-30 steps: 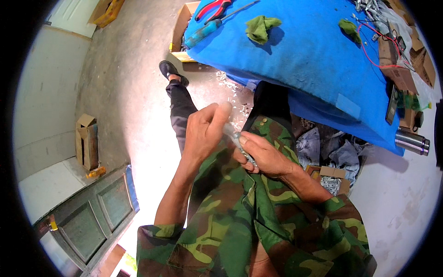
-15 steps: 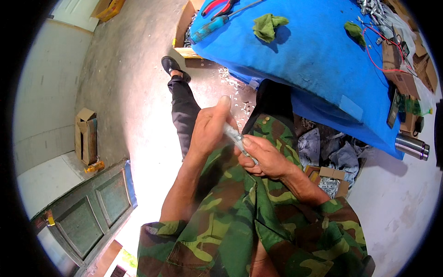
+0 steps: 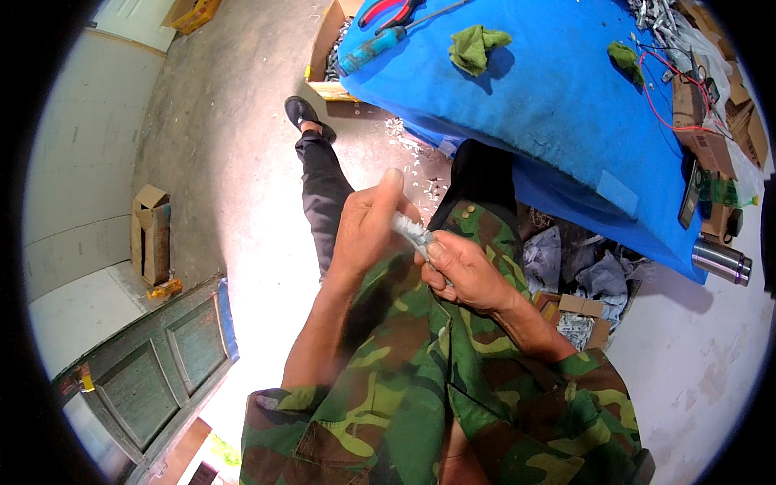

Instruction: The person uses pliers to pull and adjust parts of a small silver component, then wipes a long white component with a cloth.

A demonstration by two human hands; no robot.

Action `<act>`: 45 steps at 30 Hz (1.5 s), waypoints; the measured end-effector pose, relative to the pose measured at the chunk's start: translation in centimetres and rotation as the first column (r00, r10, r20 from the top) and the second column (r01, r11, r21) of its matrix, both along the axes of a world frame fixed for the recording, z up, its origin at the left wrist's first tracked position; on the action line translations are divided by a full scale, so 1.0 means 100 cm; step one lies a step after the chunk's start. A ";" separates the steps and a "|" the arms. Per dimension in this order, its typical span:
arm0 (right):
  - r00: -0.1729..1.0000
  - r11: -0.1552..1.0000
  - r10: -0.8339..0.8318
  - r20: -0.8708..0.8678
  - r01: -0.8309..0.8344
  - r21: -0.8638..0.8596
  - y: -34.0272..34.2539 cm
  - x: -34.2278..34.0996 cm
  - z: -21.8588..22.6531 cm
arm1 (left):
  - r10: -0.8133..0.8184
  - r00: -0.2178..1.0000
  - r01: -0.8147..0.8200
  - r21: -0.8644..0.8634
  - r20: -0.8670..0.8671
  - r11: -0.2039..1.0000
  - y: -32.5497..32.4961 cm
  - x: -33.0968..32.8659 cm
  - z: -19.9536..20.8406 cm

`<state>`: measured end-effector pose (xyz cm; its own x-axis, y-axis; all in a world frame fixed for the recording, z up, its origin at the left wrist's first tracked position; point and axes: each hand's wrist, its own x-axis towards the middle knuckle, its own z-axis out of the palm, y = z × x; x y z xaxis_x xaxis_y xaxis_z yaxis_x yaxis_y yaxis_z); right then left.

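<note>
Above my lap, both hands are closed on a small bundle of pale, see-through plastic wrap. My left hand grips its upper end in curled fingers, with the thumb pointing up. The lower end is pinched between the thumb and fingers of my right hand. A short whitish stretch of the wrap shows between the two hands. What lies inside it, if anything, is too small and covered to make out.
On the blue-covered table lie a blue-handled screwdriver, red-handled pliers and a green cloth. A carton of metal parts stands beside it. Small white bits litter the floor. A steel flask is at the right.
My right hand's fingers have curled further round the wrap, and less of it shows below them. My left hand has hardly moved. The whole view has shifted slightly.
</note>
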<state>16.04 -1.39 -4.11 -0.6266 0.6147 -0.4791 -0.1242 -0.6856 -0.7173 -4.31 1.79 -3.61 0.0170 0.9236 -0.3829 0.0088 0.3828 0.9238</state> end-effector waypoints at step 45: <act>0.967 0.932 0.035 0.253 -0.123 0.341 0.018 0.014 -0.011 | 0.035 0.999 -0.034 0.031 -0.019 0.999 -0.021 -0.004 0.011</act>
<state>17.41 0.36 -5.20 -0.5744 0.7237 -0.3826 0.1251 -0.3843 -0.9147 -4.68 -0.31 -2.55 -0.0224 0.9348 -0.3546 0.0140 0.3549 0.9348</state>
